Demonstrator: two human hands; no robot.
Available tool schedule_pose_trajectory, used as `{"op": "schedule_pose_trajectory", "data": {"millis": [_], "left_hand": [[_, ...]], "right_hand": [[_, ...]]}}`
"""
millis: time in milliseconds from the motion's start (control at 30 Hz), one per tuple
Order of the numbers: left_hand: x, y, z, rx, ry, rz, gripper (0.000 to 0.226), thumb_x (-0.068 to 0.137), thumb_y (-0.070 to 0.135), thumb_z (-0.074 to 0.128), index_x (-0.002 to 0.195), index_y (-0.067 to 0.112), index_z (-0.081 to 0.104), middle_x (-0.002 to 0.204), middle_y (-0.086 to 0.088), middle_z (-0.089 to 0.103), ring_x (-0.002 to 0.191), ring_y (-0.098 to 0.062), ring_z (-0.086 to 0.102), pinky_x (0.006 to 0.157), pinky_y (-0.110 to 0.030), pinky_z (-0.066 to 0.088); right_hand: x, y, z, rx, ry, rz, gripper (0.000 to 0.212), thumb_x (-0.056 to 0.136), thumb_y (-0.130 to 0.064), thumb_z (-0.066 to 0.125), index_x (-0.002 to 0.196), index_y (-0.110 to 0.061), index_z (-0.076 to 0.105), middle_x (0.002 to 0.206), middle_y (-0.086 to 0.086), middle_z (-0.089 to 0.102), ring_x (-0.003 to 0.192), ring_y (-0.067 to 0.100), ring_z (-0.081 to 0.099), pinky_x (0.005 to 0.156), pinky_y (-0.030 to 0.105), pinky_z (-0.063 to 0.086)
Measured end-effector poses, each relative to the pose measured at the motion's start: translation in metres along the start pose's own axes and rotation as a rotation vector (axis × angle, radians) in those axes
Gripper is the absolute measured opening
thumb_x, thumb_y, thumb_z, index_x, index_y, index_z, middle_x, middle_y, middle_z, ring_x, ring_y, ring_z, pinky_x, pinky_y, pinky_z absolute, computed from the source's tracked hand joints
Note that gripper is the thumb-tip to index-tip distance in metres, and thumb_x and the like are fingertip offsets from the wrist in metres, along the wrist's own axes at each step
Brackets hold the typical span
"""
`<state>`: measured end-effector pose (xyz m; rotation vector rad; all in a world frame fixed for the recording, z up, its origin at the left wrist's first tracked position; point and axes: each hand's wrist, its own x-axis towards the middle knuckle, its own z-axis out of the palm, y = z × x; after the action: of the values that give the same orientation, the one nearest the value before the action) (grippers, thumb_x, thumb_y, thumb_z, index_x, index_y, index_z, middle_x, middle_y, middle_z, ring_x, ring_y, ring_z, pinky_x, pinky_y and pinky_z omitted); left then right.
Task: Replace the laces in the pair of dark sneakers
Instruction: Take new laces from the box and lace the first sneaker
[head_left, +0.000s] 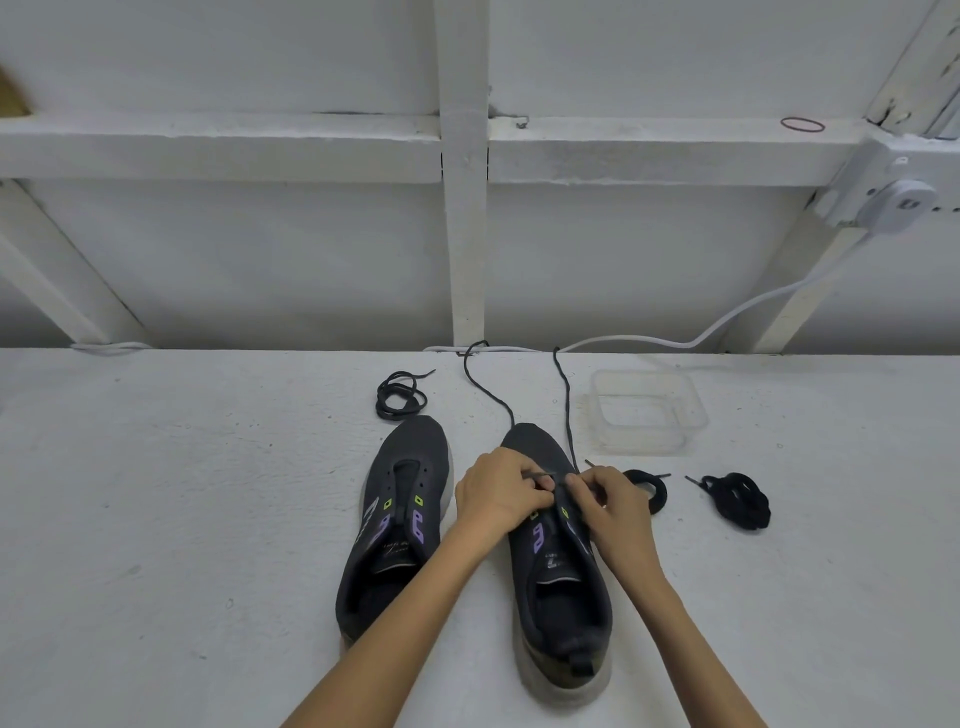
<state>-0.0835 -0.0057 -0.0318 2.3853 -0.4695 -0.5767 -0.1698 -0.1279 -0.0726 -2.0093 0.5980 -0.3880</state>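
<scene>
Two dark sneakers stand side by side on the white table, toes pointing away from me. The left sneaker (395, 525) has bare eyelets and no lace. Over the right sneaker (561, 587), my left hand (501, 493) and my right hand (608, 501) both pinch a thin dark lace (566, 405) at the eyelets. Its two long ends trail away toward the table's far edge. One coiled dark lace (401, 396) lies beyond the left sneaker. Two thicker black lace bundles, one (649, 486) partly behind my right hand and one (737, 500) further right, lie beside the right sneaker.
A clear plastic container (649, 413) stands behind the right sneaker, to its right. A white cable (675, 340) runs along the table's far edge up to a round white device (896, 205) on the wall frame. White wooden beams rise behind the table.
</scene>
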Motion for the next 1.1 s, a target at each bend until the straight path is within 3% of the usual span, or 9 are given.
{"op": "schedule_pose_trajectory", "data": {"millis": [167, 300, 433, 567, 667, 867, 1100], "left_hand": [[-0.003, -0.005, 0.008, -0.056, 0.063, 0.018, 0.008, 0.078, 0.031, 0.071, 0.085, 0.031, 0.074, 0.063, 0.015, 0.058, 0.079, -0.011, 0.061, 0.071, -0.028, 0.05], [-0.01, -0.009, 0.019, -0.095, 0.123, 0.059, 0.016, 0.083, 0.032, 0.068, 0.098, 0.032, 0.075, 0.089, 0.01, 0.073, 0.091, -0.012, 0.065, 0.078, -0.031, 0.054], [-0.01, -0.011, 0.02, -0.141, 0.132, 0.071, 0.019, 0.083, 0.029, 0.068, 0.1, 0.033, 0.075, 0.089, 0.007, 0.074, 0.089, -0.011, 0.065, 0.074, -0.027, 0.052], [-0.009, -0.01, 0.017, -0.129, 0.121, 0.076, 0.022, 0.08, 0.024, 0.068, 0.098, 0.034, 0.075, 0.083, 0.01, 0.072, 0.085, -0.011, 0.064, 0.07, -0.025, 0.05], [-0.009, -0.008, 0.016, -0.097, 0.125, 0.074, 0.022, 0.08, 0.023, 0.065, 0.096, 0.035, 0.075, 0.067, 0.013, 0.061, 0.077, -0.013, 0.062, 0.064, -0.024, 0.044], [-0.01, -0.002, 0.016, 0.095, 0.193, 0.115, 0.023, 0.086, 0.031, 0.058, 0.103, 0.037, 0.072, 0.1, 0.011, 0.071, 0.094, -0.015, 0.063, 0.075, -0.027, 0.047], [-0.012, -0.002, 0.019, 0.128, 0.257, 0.155, 0.02, 0.086, 0.034, 0.059, 0.103, 0.036, 0.07, 0.103, 0.013, 0.07, 0.098, -0.013, 0.063, 0.075, -0.026, 0.044]], "right_hand": [[0.0, 0.002, -0.002, 0.024, -0.035, 0.0, 0.025, 0.093, -0.018, 0.063, 0.069, -0.014, 0.057, 0.066, -0.002, 0.056, 0.063, 0.012, 0.049, 0.062, 0.025, 0.039], [0.004, 0.002, -0.005, 0.04, -0.087, 0.028, 0.024, 0.094, -0.019, 0.063, 0.071, -0.01, 0.06, 0.061, -0.001, 0.055, 0.058, 0.015, 0.051, 0.059, 0.036, 0.046], [0.019, -0.005, -0.017, 0.016, -0.254, 0.058, 0.025, 0.094, -0.016, 0.061, 0.075, 0.0, 0.062, 0.053, 0.004, 0.057, 0.046, 0.015, 0.055, 0.049, 0.028, 0.05], [0.031, -0.014, -0.02, -0.107, -0.364, 0.006, 0.028, 0.096, -0.018, 0.059, 0.07, -0.007, 0.058, 0.055, 0.002, 0.058, 0.044, 0.01, 0.054, 0.05, 0.022, 0.046], [0.031, -0.014, -0.016, -0.112, -0.351, -0.012, 0.03, 0.095, -0.018, 0.06, 0.066, -0.012, 0.056, 0.054, -0.002, 0.056, 0.042, 0.007, 0.053, 0.049, 0.021, 0.045], [0.018, -0.001, -0.011, 0.152, -0.227, 0.097, 0.024, 0.088, -0.022, 0.071, 0.072, -0.005, 0.064, 0.06, 0.0, 0.059, 0.053, 0.009, 0.053, 0.049, 0.021, 0.045], [0.015, 0.003, -0.011, 0.319, -0.238, 0.193, 0.012, 0.087, -0.016, 0.071, 0.082, -0.008, 0.066, 0.069, 0.004, 0.057, 0.059, 0.012, 0.051, 0.052, 0.02, 0.042]]}}
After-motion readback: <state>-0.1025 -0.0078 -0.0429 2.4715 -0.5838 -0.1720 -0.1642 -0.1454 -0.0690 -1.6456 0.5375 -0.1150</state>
